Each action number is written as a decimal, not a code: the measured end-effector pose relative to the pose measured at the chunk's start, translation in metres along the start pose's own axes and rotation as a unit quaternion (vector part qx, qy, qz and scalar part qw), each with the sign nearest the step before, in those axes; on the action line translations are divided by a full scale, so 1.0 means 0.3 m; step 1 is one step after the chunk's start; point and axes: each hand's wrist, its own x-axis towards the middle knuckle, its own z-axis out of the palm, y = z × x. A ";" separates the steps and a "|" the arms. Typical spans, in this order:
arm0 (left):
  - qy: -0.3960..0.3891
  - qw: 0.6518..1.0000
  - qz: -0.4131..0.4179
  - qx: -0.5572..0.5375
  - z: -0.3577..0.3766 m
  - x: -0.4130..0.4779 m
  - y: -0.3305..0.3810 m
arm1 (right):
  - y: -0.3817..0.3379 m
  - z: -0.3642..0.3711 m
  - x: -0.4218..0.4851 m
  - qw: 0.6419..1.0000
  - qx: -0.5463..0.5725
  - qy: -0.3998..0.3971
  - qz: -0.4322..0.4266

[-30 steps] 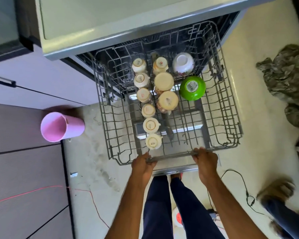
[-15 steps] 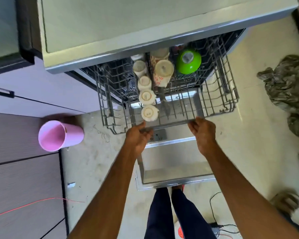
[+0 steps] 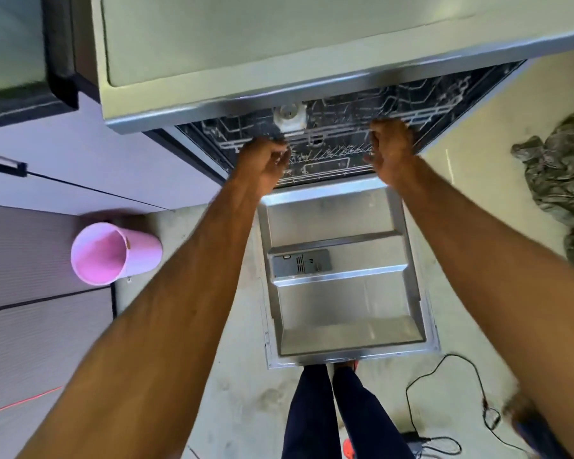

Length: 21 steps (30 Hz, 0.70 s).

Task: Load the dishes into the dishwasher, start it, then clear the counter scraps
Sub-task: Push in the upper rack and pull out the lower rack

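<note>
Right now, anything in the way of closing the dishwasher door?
Yes: both arms stretch over the open door, left hand and right hand at the rack front. Nothing else visible on it.

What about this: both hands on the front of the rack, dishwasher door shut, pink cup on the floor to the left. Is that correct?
Not quite. The head view shows the dishwasher door open, folded down flat. The left hand and right hand are on the front of the rack, and the pink cup is on the floor to the left.
</note>
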 end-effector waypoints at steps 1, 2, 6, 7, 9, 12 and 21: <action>0.001 1.000 0.002 0.016 0.014 0.022 0.013 | -0.022 0.016 0.008 1.000 -0.017 0.000 -0.002; 0.004 0.999 0.002 0.036 0.025 0.039 0.019 | -0.034 0.032 0.015 1.000 -0.026 0.002 -0.004; 0.010 0.993 0.010 0.115 0.014 0.044 -0.001 | 0.012 0.051 0.036 0.997 -0.053 -0.026 -0.039; 0.003 0.993 0.013 0.120 -0.001 0.043 -0.006 | 0.026 0.054 0.041 0.997 -0.061 -0.027 -0.047; -0.008 0.993 0.017 0.115 -0.030 0.044 -0.010 | 0.047 0.054 0.056 0.995 -0.074 -0.019 -0.057; -0.007 0.994 0.022 0.109 -0.036 0.045 -0.014 | 0.061 0.050 0.064 0.993 -0.087 -0.016 -0.075; 0.069 0.985 0.068 0.143 -0.033 0.012 -0.105 | 0.159 -0.006 0.071 0.976 -0.115 0.018 -0.183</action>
